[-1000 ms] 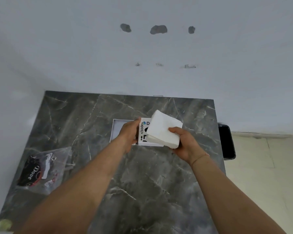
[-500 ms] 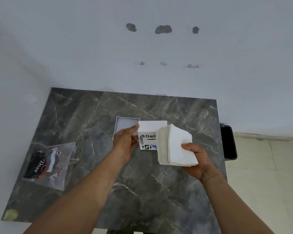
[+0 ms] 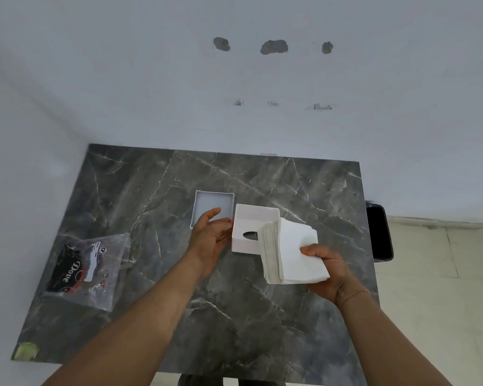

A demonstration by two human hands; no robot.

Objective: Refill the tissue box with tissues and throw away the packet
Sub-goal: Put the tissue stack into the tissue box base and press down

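The white tissue box point(image 3: 252, 224) lies on the dark marble table point(image 3: 234, 302) near its middle, the face with the oval slot turned toward me. Just left of it sits its shallow white lid or base tray point(image 3: 213, 207), open side up. My left hand point(image 3: 211, 239) is beside the box's left side, fingers spread, holding nothing. My right hand point(image 3: 328, 270) grips a thick stack of white tissues point(image 3: 293, 253) by its near right corner, just in front and right of the box. The clear plastic packet point(image 3: 88, 270) with a black and red label lies at the table's left.
A black bin point(image 3: 379, 232) stands on the floor past the table's right edge. A white wall runs along the back and left. A small greenish scrap point(image 3: 25, 351) sits at the table's near left corner.
The box was tipped over from its printed side so the slot face shows, and it now rests on the table. My left hand let go of it. The tissue stack moved slightly right and toward me.
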